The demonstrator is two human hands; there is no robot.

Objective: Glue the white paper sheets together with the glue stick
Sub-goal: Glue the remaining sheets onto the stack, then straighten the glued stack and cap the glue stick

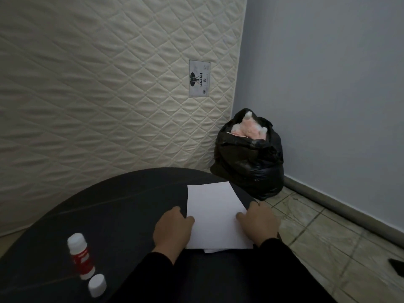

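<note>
We see a dark round table (pixel 113 206) in a room corner: quilted mattress (pixel 105 84) upright behind it, blue-grey wall (pixel 328 84) to the right, tiled floor (pixel 317 232). White paper sheets (pixel 215 215) lie stacked near the table's right edge. Left hand (pixel 172 230) and right hand (pixel 259 224) press flat on them, fingers relaxed, gripping nothing. Glue stick (pixel 79 254) stands at left, cap (pixel 97 285) just beside it. Black bag (pixel 249 158) in the corner.

Long black sleeves reach the wrists of the bare left hand (pixel 172 228) and right hand (pixel 259 224).
</note>
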